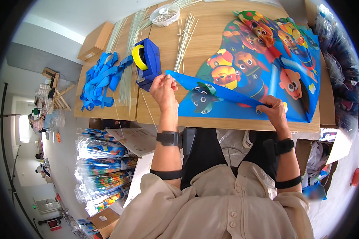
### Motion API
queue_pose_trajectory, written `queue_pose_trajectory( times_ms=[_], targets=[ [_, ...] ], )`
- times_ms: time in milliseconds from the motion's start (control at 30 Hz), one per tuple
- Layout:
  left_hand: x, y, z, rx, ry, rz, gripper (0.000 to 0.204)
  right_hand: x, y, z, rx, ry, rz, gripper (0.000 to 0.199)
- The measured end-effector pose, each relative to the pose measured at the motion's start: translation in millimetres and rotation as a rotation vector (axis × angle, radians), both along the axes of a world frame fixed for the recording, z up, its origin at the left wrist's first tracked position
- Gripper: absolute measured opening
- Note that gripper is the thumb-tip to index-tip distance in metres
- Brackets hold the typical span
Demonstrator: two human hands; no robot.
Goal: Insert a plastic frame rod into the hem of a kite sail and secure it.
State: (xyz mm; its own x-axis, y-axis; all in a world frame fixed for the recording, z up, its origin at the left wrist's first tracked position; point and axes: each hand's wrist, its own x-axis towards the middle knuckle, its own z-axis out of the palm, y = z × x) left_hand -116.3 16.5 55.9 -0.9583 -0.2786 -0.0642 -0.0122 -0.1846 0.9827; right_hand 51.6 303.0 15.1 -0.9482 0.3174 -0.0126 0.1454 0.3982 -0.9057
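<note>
A thin blue sheet (229, 77) printed with cartoon animal figures lies spread over the right part of the table, its far right part bunched in folds. My left hand (164, 92) pinches its pointed left corner, raised a little off the wood. Farther right along the near edge, my right hand (276, 113) grips the same sheet between thumb and fingers. Between both hands the edge is folded over in a narrow, taut strip. Just beyond my left hand stands a blue tape dispenser (152, 59) with a yellow-cored roll.
Blue strips (103, 81) lie heaped at the table's left, near a cardboard box (95, 41). Thin pale rods (184, 42) lie on the wooden table (207, 24), below a clear tub (164, 16) of small pieces. Plastic-wrapped bundles (103, 167) are stacked lower left.
</note>
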Motion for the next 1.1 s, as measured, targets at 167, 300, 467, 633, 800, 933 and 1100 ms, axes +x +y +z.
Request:
queue_pose_trajectory(
  times_ms=[167, 300, 467, 633, 800, 933, 1100],
  targets=[
    [0, -1, -6, -0.055, 0.084, -0.023, 0.005, 0, 0, -2, -0.003, 0.005, -0.016, 0.014],
    [1, -3, -12, -0.212, 0.174, -0.01, 0.006, -1, 2, -5, -0.016, 0.007, -0.012, 0.014],
    [1, 3, -7, -0.125, 0.167, 0.063, 0.005, 0, 2, -4, -0.005, 0.018, 0.012, 0.013],
    [-4, 6, -2, -0.165, 0.169, 0.033, 0.003, 0, 2, -4, 0.002, 0.024, 0.004, 0.013],
    [-9, 5, -10, -0.184, 0.193, 0.011, 0.004, 0, -1, -3, -0.014, 0.025, 0.0, 0.011],
    [-12, 6, -19, -0.167, 0.198, -0.034, 0.007, 0, 1, -4, 0.0, 0.033, 0.01, 0.013],
    [-5, 14, -24, -0.194, 0.159, -0.049, 0.009, 0, 1, -4, 0.009, 0.03, -0.005, 0.014]
  ],
)
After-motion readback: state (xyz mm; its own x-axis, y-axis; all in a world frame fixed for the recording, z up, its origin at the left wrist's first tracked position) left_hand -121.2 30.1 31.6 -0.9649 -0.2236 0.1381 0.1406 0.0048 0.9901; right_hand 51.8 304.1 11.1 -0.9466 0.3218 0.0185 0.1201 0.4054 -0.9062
